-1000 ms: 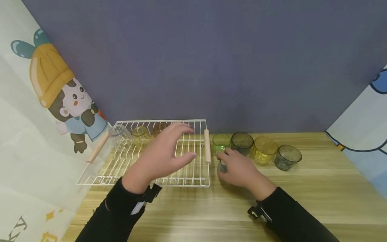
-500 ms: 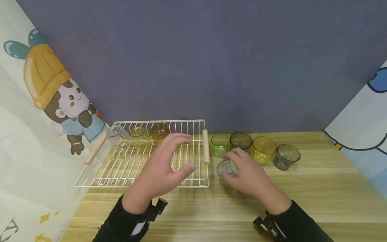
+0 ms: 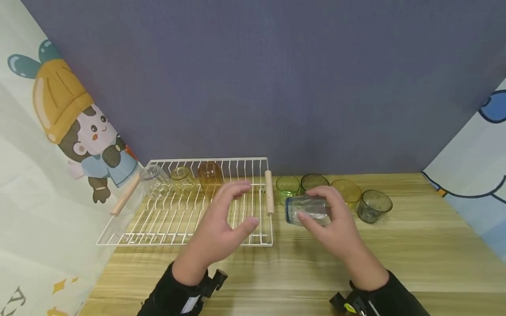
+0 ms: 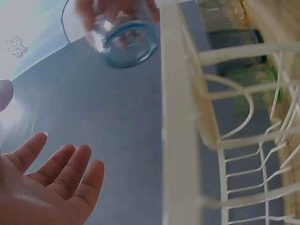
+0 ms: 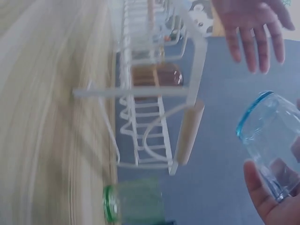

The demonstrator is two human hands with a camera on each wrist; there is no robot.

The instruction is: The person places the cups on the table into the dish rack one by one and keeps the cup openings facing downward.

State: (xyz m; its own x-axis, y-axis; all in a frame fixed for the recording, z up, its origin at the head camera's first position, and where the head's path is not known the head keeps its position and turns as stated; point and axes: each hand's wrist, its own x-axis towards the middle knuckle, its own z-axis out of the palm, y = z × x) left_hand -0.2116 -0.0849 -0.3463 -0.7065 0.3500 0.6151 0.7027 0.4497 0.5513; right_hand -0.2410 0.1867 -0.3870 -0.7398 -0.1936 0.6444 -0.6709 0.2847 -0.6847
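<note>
Clear glass tumbler with a blue rim lies sideways at the centre right of the frame, raised above the tabletop, its mouth facing left. Black sleeves reach in from the lower edge. The right hand holds the tumbler between thumb and fingers; across a gap, the left hand has its thumb and fingers spread wide. Pale wood-grain tabletop stretches through the lower centre and right. Behind the left hand, at centre left, stands a white wire rack, its right edge carrying a light wooden handle; a narrow strip of tabletop separates that edge from the tumbler. Beyond the tumbler run a green glass cup, a dark grey glass cup, a yellow glass cup and a smoky grey glass cup. Along the rack's far side sit a clear glass, a pale yellow glass and an amber glass, near the grey-blue wall.
</note>
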